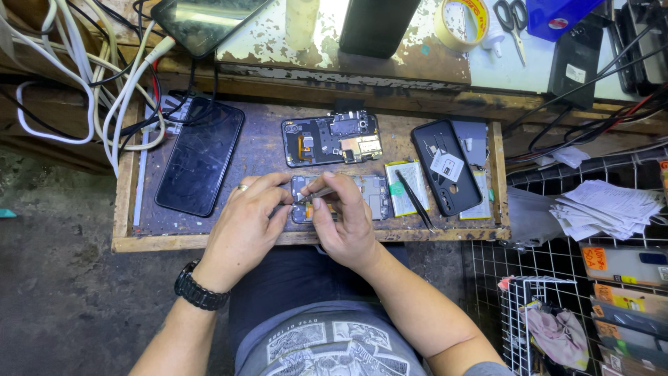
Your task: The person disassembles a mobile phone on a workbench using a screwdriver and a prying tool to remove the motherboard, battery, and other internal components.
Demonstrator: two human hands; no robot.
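On the table [209,233] I see a dark phone screen [199,156] lying far left. My left hand [245,226] presses curled fingers onto the opened phone frame [369,198] at the front edge. My right hand [346,221] pinches tweezers [311,196] over that frame. Beside it lie a battery [405,186] and a black case [445,166].

Black wristwatch [200,288], gold ring [242,186], grey printed shirt [334,345], bare forearms.

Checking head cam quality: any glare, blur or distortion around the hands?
Head view: left hand and right hand sharp and evenly lit over the opened phone; glare on the tilted screen top left; bench edge bows, wide-angle distortion.
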